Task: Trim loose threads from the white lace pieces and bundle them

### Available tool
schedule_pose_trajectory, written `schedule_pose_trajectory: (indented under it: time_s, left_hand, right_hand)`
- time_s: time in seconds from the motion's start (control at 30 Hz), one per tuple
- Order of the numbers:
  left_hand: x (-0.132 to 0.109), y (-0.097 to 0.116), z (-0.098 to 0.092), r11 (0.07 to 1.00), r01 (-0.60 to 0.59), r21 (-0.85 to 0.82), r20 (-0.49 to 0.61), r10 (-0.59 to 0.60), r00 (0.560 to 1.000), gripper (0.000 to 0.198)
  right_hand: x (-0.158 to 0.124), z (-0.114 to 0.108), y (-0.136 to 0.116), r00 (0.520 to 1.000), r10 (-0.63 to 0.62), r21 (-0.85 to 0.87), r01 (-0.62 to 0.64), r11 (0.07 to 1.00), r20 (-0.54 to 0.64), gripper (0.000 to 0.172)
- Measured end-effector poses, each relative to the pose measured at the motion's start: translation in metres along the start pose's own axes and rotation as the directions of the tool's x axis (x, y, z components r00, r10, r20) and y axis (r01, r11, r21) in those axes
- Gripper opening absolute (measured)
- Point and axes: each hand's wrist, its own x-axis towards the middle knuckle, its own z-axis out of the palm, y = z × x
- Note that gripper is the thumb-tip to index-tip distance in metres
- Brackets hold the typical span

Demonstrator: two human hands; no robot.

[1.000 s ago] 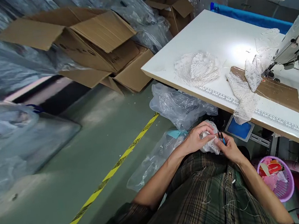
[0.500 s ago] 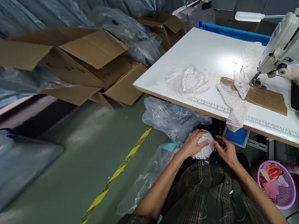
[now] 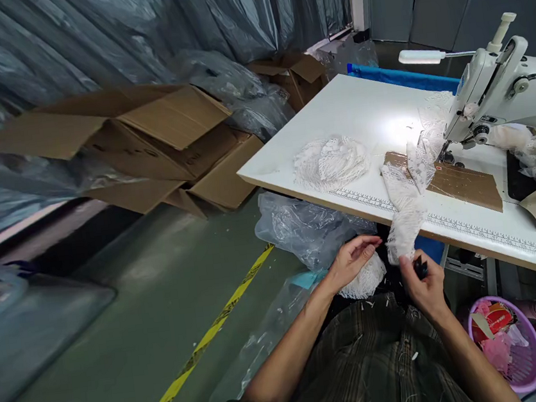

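Note:
My left hand (image 3: 352, 259) hovers just above a bundle of white lace (image 3: 366, 279) on my lap, its fingers loosely curled and holding nothing that I can see. My right hand (image 3: 422, 280) is closed round small dark thread snips (image 3: 419, 267), right below a strip of white lace (image 3: 407, 211) that hangs over the front edge of the white sewing table (image 3: 363, 103). A flat pile of lace pieces (image 3: 331, 160) lies on the table.
A white sewing machine (image 3: 502, 90) with a lamp (image 3: 420, 56) stands at the table's right, beside a cardboard sheet (image 3: 464, 180). Open cardboard boxes (image 3: 155, 149) and plastic bags (image 3: 309, 225) sit on the floor at left. A purple basket (image 3: 511, 344) is under the table.
My left hand has lifted off the lace bundle and opened a little. My right hand moved right, up to the hanging lace strip. The view has tilted up.

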Motion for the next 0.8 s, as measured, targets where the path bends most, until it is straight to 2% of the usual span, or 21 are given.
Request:
schedule_pose_trajectory:
  time_s: [0.03, 0.07, 0.1, 0.17, 0.2, 0.27, 0.33, 0.43, 0.53, 0.7, 0.8]
  left_hand:
    - [0.000, 0.006, 0.003, 0.988, 0.069, -0.140, 0.073, -0.059, 0.996, 0.060]
    - [0.000, 0.011, 0.006, 0.954, 0.146, -0.262, 0.172, -0.103, 0.980, 0.071]
    - [0.000, 0.014, 0.009, 0.908, 0.225, -0.352, 0.282, -0.126, 0.951, 0.083]
    - [-0.002, 0.015, 0.013, 0.826, 0.368, -0.427, 0.480, -0.137, 0.866, 0.103]
    - [-0.002, 0.015, 0.015, 0.800, 0.423, -0.426, 0.556, -0.137, 0.820, 0.110]
    - [-0.004, 0.014, 0.016, 0.773, 0.490, -0.403, 0.649, -0.137, 0.749, 0.115]
    - [-0.007, 0.014, 0.014, 0.761, 0.520, -0.388, 0.678, -0.146, 0.720, 0.108]
    - [-0.014, 0.018, 0.009, 0.803, 0.485, -0.348, 0.619, -0.192, 0.762, 0.078]
    - [-0.022, 0.024, 0.006, 0.879, 0.419, -0.229, 0.520, -0.254, 0.815, 0.052]
    - [-0.032, 0.030, 0.005, 0.917, 0.349, -0.194, 0.389, -0.255, 0.885, 0.046]
    - [-0.034, 0.032, 0.003, 0.943, 0.312, -0.120, 0.366, -0.250, 0.896, 0.040]
  right_hand:
    - [-0.007, -0.003, -0.008, 0.988, -0.064, -0.044, 0.071, 0.997, 0.137, 0.045]
    - [-0.014, -0.006, -0.015, 0.950, -0.121, -0.072, 0.148, 0.986, 0.289, 0.043]
    - [-0.021, -0.009, -0.021, 0.888, -0.163, -0.083, 0.219, 0.972, 0.430, 0.039]
    - [-0.033, -0.017, -0.029, 0.771, -0.186, -0.071, 0.287, 0.955, 0.609, 0.030]
    - [-0.037, -0.020, -0.031, 0.743, -0.173, -0.063, 0.278, 0.959, 0.647, 0.026]
    - [-0.042, -0.026, -0.031, 0.746, -0.129, -0.054, 0.216, 0.975, 0.654, 0.024]
    - [-0.045, -0.029, -0.028, 0.785, -0.095, -0.056, 0.163, 0.985, 0.613, 0.027]
    - [-0.046, -0.031, -0.022, 0.841, -0.058, -0.082, 0.121, 0.989, 0.538, 0.032]
    - [-0.046, -0.030, -0.017, 0.849, 0.006, -0.095, 0.052, 0.994, 0.528, 0.035]
    - [-0.045, -0.028, -0.001, 0.839, 0.171, -0.138, -0.116, 0.984, 0.516, 0.043]
    - [-0.040, -0.028, 0.007, 0.872, 0.272, -0.195, -0.208, 0.958, 0.406, 0.037]
